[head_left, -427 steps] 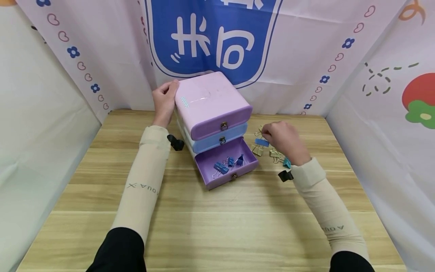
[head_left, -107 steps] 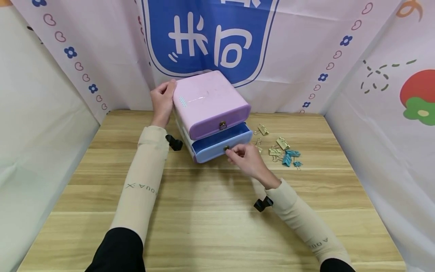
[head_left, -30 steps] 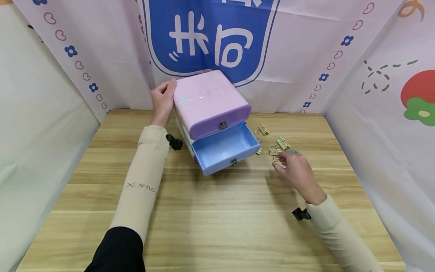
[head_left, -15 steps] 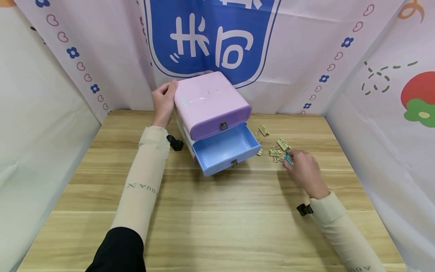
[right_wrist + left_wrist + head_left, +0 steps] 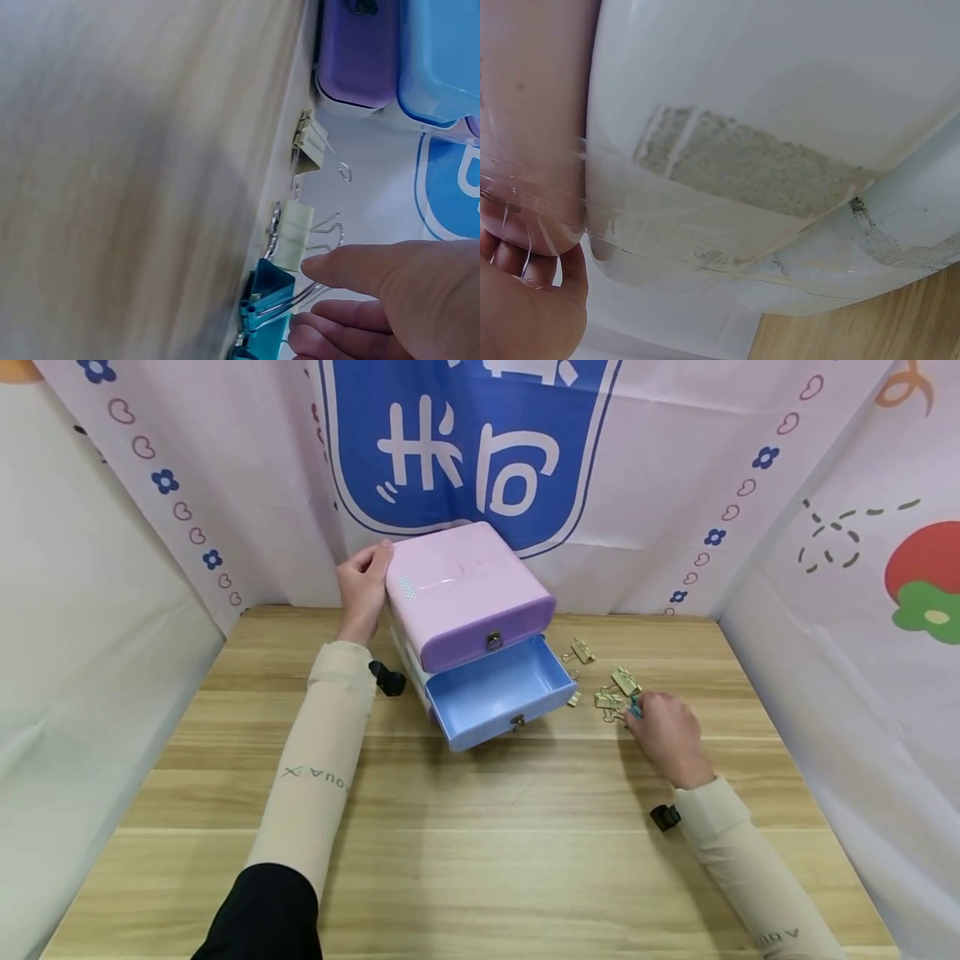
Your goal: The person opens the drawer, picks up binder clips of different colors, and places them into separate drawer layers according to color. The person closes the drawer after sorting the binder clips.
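Note:
A drawer box [image 5: 468,585] with a pink top stands on the table, its middle blue drawer [image 5: 498,689] pulled out with nothing inside it. My left hand [image 5: 362,593] holds the box's rear left corner; in the left wrist view the fingers [image 5: 525,262] curl by its edge. At the right, my right hand [image 5: 670,735] is down at the teal binder clips [image 5: 636,704]. In the right wrist view its thumb and fingers close about the wire handles of a teal binder clip [image 5: 266,300]. The hand covers part of the teal clips.
Several gold binder clips [image 5: 625,682] lie between the box and my right hand, one nearer the back [image 5: 582,651]. A gold clip [image 5: 294,234] sits right beside the teal one. Printed cloth [image 5: 637,527] hangs behind the wooden table [image 5: 480,877].
The lower purple drawer with blue clips, open at first, is closed; the blue drawer has been pulled out. My right hand has moved from its handle to the teal clips. My left hand stays put.

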`<act>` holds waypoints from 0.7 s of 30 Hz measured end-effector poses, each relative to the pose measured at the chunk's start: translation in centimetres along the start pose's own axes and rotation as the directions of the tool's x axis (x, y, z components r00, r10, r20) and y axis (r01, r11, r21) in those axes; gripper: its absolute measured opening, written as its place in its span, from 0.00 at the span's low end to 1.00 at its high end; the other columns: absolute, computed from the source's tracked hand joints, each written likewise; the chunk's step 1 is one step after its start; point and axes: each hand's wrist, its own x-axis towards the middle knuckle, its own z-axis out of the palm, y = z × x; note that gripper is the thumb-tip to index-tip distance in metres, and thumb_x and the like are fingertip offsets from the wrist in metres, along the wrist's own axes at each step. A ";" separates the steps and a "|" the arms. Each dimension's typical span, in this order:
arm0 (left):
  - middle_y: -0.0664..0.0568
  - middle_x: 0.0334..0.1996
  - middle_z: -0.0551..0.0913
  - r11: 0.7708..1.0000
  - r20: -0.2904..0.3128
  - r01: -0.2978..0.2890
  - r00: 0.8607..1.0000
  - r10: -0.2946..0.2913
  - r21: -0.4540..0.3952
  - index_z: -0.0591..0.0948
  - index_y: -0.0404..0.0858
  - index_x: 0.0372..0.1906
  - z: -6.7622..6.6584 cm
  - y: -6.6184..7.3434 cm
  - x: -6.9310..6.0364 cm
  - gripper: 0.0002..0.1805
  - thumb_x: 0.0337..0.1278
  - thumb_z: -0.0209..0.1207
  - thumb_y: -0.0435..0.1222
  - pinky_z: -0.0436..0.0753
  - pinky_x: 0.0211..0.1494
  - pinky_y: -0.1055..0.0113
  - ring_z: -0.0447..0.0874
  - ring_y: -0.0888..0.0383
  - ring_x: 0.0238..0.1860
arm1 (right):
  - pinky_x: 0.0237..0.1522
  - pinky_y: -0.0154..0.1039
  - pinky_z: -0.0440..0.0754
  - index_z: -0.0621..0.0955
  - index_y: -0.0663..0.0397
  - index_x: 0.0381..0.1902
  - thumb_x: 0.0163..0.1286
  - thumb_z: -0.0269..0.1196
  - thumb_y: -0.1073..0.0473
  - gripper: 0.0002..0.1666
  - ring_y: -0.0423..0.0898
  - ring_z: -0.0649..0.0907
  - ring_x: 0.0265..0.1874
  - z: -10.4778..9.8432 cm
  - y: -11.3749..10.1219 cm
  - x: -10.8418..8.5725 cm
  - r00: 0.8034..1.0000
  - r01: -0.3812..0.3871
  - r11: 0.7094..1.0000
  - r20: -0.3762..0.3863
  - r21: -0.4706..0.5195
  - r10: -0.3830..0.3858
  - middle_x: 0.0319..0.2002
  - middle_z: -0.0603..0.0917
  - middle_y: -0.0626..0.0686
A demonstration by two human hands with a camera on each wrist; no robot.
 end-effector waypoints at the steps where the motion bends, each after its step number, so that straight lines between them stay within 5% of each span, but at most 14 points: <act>1: 0.59 0.40 0.86 1.000 0.000 0.003 1.000 -0.003 0.001 0.91 0.44 0.48 0.0 0.0 0.0 0.19 0.69 0.66 0.54 0.77 0.44 0.71 0.79 0.63 0.41 | 0.21 0.45 0.73 0.75 0.54 0.22 0.72 0.69 0.56 0.20 0.50 0.76 0.21 0.1 0.0 0.1 1.000 -0.003 1.000 0.000 -0.012 0.003 0.21 0.78 0.54; 11: 0.60 0.39 0.86 1.000 0.001 -0.005 1.000 0.005 0.001 0.91 0.44 0.48 0.0 0.0 0.0 0.19 0.70 0.65 0.54 0.76 0.44 0.70 0.78 0.63 0.41 | 0.20 0.52 0.75 0.74 0.55 0.20 0.71 0.68 0.60 0.20 0.54 0.77 0.19 1.0 0.1 0.5 0.999 -0.009 0.998 -0.036 -0.055 0.007 0.21 0.79 0.58; 21: 0.60 0.40 0.85 1.000 0.006 0.015 1.000 -0.015 0.012 0.90 0.44 0.49 -0.1 0.0 0.0 0.20 0.70 0.65 0.55 0.76 0.45 0.70 0.78 0.63 0.42 | 0.16 0.45 0.69 0.72 0.55 0.17 0.70 0.63 0.67 0.20 0.50 0.72 0.16 1.0 0.2 0.4 0.996 0.024 0.997 -0.080 -0.077 -0.030 0.17 0.76 0.55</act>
